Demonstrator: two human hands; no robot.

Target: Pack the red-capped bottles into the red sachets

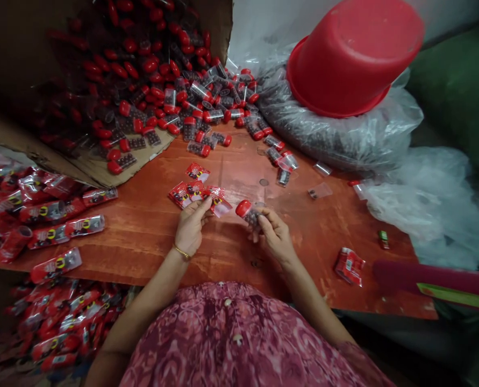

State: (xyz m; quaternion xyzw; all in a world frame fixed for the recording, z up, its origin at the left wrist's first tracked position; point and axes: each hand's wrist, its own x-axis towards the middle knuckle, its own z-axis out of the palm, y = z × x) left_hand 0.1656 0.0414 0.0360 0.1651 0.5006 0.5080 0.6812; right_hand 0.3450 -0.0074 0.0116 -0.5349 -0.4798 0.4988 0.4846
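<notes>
My left hand [191, 228] pinches a small red printed packet [220, 203] by its near edge, over the middle of the table. Beside it lie several similar flat packets [185, 192] in red and white. In my right hand [275, 235] is a small clear bottle [249, 212] with a red cap, tilted with the cap toward the packet. Dark round pieces show through its clear wall. The bottle and the packet are a short gap apart.
Many red-capped bottles [199, 149] spill from a cardboard box [158, 146] at the back left. Filled red packets [56, 264] are heaped at the left and below the table edge. A red tub [344, 64] stands upside down on a plastic sack [328, 145]. A crumpled red packet [349, 266] lies right.
</notes>
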